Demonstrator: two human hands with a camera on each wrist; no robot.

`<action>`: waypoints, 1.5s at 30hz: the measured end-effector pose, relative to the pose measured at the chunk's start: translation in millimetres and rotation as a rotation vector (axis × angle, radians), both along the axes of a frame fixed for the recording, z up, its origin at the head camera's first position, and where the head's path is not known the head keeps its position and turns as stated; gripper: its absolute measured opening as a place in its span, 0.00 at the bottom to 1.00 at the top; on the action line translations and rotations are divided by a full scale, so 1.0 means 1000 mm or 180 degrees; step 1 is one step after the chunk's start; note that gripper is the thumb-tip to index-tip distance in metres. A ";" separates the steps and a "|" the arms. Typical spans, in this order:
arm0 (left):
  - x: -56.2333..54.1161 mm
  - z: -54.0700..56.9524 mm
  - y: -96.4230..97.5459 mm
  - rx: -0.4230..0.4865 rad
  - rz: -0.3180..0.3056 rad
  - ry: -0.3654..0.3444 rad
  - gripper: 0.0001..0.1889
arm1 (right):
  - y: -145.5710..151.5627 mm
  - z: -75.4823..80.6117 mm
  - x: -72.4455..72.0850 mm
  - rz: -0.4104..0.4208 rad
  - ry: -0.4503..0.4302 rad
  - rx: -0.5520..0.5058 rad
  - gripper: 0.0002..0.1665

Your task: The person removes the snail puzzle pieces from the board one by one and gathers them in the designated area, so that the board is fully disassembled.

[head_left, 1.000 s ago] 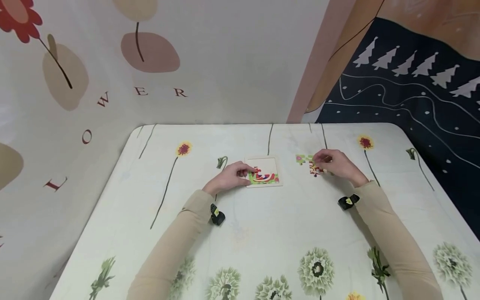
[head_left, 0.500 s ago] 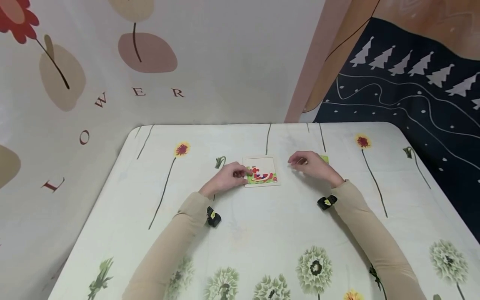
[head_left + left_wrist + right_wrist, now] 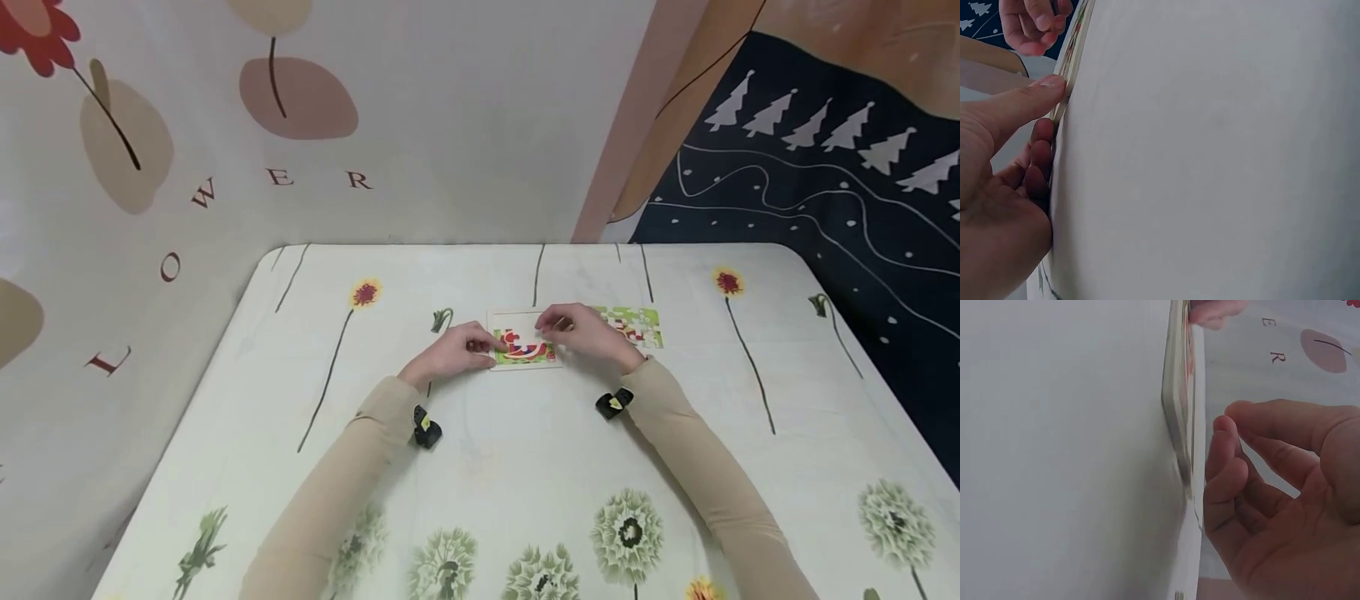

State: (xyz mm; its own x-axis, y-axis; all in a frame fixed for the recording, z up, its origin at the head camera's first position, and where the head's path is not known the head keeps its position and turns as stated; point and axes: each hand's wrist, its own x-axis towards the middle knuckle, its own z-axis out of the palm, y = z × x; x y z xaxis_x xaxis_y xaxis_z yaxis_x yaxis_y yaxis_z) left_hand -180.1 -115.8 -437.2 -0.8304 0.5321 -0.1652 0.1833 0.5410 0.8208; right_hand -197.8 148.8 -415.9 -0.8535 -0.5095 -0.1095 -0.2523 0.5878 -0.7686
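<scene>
1. While my left hand [image 3: 450, 352] is holding the left side of a flat, pale, rectangular puzzle tray [image 3: 516, 321], its thumb is pressing the edge and its other fingers are bending.
2. This tray is lying on the white, flower-printed table cover [image 3: 480, 458]; red and green jigsaw pieces [image 3: 525, 355] are filling its nearer part.
3. My right hand [image 3: 588, 335] is hovering over the tray's right side. Its fingers are curling and thumb and forefinger are meeting, but whether they are pinching something, I cannot tell.
4. Mostly green loose pieces [image 3: 637, 321] are lying just beyond, partly behind this hand.
</scene>
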 end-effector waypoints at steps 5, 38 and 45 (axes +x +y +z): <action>0.000 -0.001 0.000 -0.0005 -0.0025 0.0015 0.15 | -0.013 -0.002 -0.001 0.0179 -0.0074 0.0011 0.13; 0.000 0.000 0.000 0.0055 -0.0058 -0.0017 0.15 | -0.044 -0.001 -0.010 0.0108 -0.0267 0.0200 0.11; -0.001 -0.001 -0.001 0.0079 -0.0056 -0.0046 0.15 | -0.046 -0.006 -0.011 -0.0017 -0.0182 0.0037 0.04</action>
State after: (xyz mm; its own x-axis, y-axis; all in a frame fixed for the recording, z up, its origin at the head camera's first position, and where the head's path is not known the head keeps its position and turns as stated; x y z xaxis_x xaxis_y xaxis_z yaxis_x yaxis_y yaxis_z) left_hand -181.1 -116.4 -438.6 -0.8186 0.5506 -0.1638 0.1806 0.5174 0.8365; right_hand -208.4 102.9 -421.7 -0.8483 -0.5035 -0.1640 -0.2051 0.5980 -0.7748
